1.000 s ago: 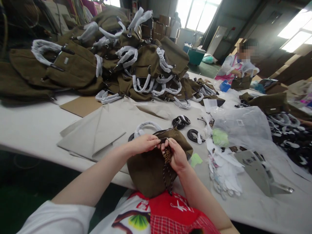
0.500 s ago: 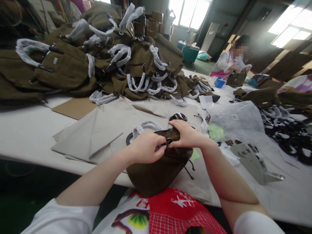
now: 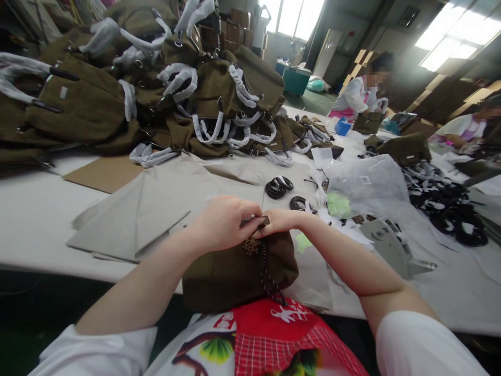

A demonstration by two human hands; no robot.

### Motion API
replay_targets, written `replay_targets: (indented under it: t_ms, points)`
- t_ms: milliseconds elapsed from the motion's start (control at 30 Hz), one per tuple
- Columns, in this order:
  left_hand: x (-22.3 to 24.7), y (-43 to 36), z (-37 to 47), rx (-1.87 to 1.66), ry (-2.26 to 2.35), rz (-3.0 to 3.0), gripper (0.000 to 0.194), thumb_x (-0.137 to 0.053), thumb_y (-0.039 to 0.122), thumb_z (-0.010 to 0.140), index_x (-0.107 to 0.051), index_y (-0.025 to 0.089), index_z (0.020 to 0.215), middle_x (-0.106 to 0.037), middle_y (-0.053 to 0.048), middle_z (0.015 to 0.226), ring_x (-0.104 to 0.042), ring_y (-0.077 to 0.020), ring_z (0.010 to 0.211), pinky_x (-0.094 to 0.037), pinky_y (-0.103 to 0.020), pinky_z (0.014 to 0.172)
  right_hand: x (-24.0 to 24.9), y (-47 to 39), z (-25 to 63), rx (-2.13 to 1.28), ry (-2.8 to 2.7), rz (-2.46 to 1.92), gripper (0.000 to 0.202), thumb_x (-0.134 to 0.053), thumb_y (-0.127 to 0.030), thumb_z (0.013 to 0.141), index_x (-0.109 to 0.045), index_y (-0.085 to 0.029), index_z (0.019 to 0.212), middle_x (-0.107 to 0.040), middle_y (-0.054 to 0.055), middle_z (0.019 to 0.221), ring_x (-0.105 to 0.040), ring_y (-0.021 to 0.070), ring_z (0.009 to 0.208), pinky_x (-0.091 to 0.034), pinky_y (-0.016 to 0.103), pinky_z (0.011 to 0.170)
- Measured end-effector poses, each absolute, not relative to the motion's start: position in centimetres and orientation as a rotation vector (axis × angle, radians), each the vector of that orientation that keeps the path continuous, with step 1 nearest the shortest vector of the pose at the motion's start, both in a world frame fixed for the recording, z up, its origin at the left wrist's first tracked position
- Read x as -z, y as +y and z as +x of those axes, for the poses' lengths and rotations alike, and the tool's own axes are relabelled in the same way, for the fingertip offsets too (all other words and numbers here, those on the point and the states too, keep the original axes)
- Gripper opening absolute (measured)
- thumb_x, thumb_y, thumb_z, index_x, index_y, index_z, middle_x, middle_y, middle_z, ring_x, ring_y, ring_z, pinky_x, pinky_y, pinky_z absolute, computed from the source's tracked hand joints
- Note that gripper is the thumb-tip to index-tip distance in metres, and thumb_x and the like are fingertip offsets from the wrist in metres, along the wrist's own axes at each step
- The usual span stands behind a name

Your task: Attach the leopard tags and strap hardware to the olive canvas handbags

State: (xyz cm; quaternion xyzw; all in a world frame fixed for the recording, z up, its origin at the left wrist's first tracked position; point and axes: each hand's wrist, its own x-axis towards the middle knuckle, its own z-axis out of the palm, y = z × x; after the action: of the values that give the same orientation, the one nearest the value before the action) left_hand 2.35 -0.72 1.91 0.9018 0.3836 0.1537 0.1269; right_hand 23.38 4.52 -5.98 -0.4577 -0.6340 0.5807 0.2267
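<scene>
An olive-brown handbag [image 3: 230, 279] stands at the table's front edge, close against my apron. My left hand [image 3: 223, 224] is closed at the top of the bag, its thumb and fingers pinched together. Against its fingertips my right hand [image 3: 279, 221] is also closed, bent over the bag's upper edge. Between the fingertips a small dark, shiny piece [image 3: 265, 221] shows; its kind is unclear. Just below hang a leopard-print piece [image 3: 251, 245] and a dark speckled cord [image 3: 265, 274] down the bag's front. My fingers hide the bag's opening.
Olive bags with wrapped handles [image 3: 219, 94] are heaped at the back left. Grey sheets [image 3: 148, 209] lie left of my hands. Coiled black straps [image 3: 276, 188], a clear plastic bag [image 3: 364, 180] and a grey tape dispenser [image 3: 391, 245] lie to the right. Co-workers [image 3: 358, 96] handle bags farther back.
The bag has turned, and its leopard-print piece and cord now face me. My right hand has come down from the bag's far side to meet my left fingertips. The view has shifted slightly.
</scene>
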Motion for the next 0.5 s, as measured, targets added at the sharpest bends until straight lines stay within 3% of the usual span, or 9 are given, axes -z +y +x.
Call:
replay_targets:
  t_ms: [100,200,300,400,500]
  points:
    - [-0.9,-0.1,1.5,-0.650,1.158,2.501,0.024,-0.053,0.037,0.089,-0.071,0.022,0.097,-0.071,-0.002,0.081,-0.064,-0.0164,0.074,-0.045,-0.026,0.069,6.0,3.7,23.6,-1.634,-2.108,-1.242,0.022,-0.081,-0.036,0.060,-0.073,-0.020,0.072,-0.065,-0.006,0.061,-0.056,0.0146,0.057,-0.040,0.024,0.055]
    - [0.0,0.2,-0.7,-1.005,1.333,2.355,0.031,-0.052,0.039,0.090,-0.066,0.020,0.110,-0.071,-0.005,0.099,-0.064,-0.0194,0.093,-0.049,-0.030,0.086,5.5,2.5,24.2,-1.477,-2.078,-1.254,0.021,-0.071,-0.039,0.074,-0.074,-0.019,0.080,-0.068,-0.003,0.069,-0.058,0.0168,0.063,-0.043,0.026,0.059]
    - [1.8,0.2,-4.6,-1.268,1.657,2.068,0.034,-0.047,0.043,0.091,-0.066,0.020,0.109,-0.070,-0.006,0.106,-0.064,-0.0209,0.099,-0.049,-0.034,0.094,3.8,0.4,25.6,-1.384,-2.045,-1.201,0.024,-0.061,-0.040,0.084,-0.072,-0.019,0.086,-0.068,0.000,0.072,-0.059,0.0177,0.065,-0.045,0.027,0.061]
    - [5.2,0.8,-8.0,-1.162,1.956,1.695,0.041,-0.045,0.051,0.089,-0.066,0.021,0.107,-0.072,-0.006,0.098,-0.067,-0.0261,0.095,-0.051,-0.041,0.092,1.7,-2.2,27.1,-1.223,-2.220,-1.099,0.026,-0.057,-0.041,0.089,-0.070,-0.019,0.086,-0.067,0.003,0.077,-0.060,0.0188,0.071,-0.047,0.028,0.067]
    - [8.9,1.6,-8.5,-0.916,1.855,1.532,0.050,-0.039,0.056,0.088,-0.069,0.019,0.101,-0.075,-0.009,0.095,-0.069,-0.0287,0.093,-0.054,-0.043,0.088,0.4,-4.4,28.0,-0.922,-2.451,-1.044,0.025,-0.057,-0.040,0.089,-0.070,-0.018,0.089,-0.068,0.008,0.089,-0.060,0.0222,0.084,-0.046,0.031,0.077]
